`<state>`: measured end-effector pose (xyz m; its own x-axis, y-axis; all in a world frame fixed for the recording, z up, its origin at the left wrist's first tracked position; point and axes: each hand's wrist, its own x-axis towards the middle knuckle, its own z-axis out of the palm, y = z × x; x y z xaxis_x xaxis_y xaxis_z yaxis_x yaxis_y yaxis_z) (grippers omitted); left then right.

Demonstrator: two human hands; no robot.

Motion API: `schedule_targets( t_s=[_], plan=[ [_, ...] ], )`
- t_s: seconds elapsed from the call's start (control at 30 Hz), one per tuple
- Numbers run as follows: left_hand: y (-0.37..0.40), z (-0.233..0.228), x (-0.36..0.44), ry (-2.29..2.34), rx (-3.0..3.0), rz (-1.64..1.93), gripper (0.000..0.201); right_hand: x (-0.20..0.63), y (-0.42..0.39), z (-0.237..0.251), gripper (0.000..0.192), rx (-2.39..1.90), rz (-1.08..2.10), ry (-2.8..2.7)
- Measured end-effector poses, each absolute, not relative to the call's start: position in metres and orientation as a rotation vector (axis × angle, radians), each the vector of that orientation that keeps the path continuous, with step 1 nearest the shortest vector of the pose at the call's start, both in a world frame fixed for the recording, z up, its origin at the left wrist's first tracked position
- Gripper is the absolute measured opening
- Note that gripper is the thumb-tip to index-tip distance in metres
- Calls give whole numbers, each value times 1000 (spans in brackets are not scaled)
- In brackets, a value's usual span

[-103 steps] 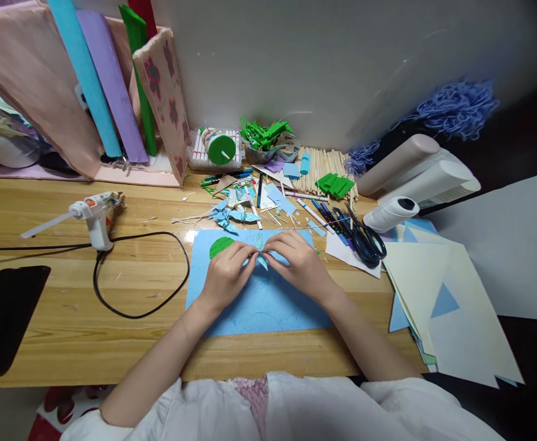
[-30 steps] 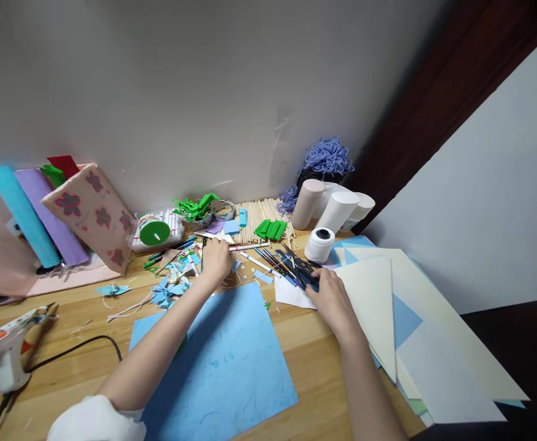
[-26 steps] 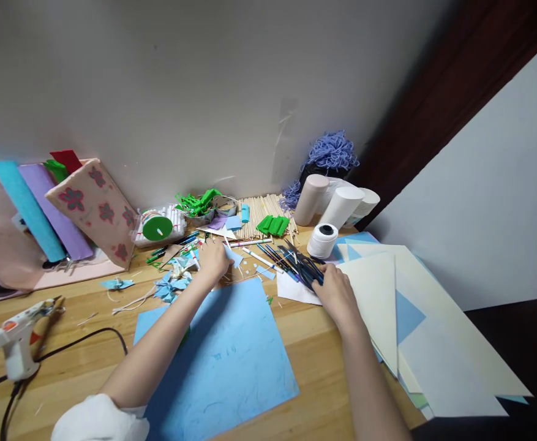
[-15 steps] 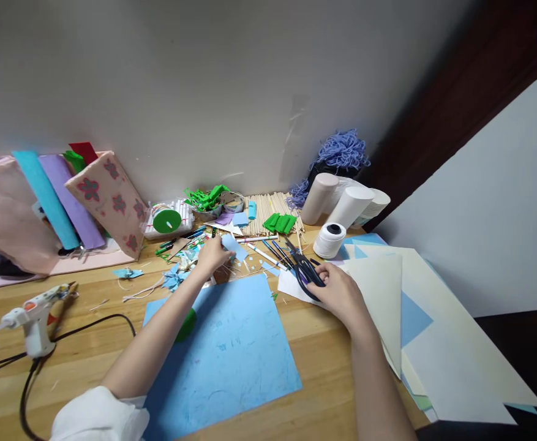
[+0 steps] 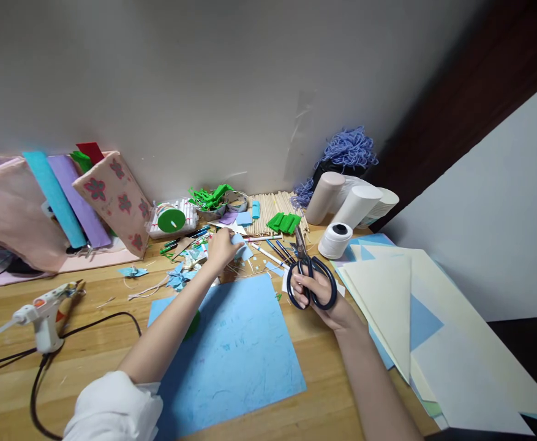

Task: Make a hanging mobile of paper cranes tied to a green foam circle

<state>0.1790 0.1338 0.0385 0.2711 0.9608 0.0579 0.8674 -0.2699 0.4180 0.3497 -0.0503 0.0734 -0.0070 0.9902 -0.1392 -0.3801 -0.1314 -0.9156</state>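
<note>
The right hand grips scissors by the handles, blades pointing away, with no cut seemingly under way. The left hand, fingers curled, seems to pinch blue paper. Left of it, a paper bow looks already shaped; small blue scraps lie between both hands.

I have the scissors raised over the bench at my 1 o'clock, black loops turned down to my right hand, grey blades almost together and aimed a touch before 12. The slip, small, flat and pale blue, sits just short of my 12 o'clock, its edge at my left hand's thumb, towards the scissors' 9.
</note>
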Motion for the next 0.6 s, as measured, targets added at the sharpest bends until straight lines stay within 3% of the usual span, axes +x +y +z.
schedule_targets(
  t_s=[0.27, 0.4, 0.47, 0.6],
  plan=[
    [136, 31, 184, 1706, 2122, 521, 37, 348, -51, 66, 32, -977, 1516, -772],
    [137, 34, 181, 1631, 1979, 632, 20, 344, -49, 64, 31, -972, 1504, -783],
    [134, 40, 179, 1545, 1879, 672, 16, 341, -46, 61, 31, -1006, 1427, -793],
    [107, 58, 175, 1338, 1677, 720, 28, 330, -38, 50, 29, -1142, 1157, -749]
  ],
)
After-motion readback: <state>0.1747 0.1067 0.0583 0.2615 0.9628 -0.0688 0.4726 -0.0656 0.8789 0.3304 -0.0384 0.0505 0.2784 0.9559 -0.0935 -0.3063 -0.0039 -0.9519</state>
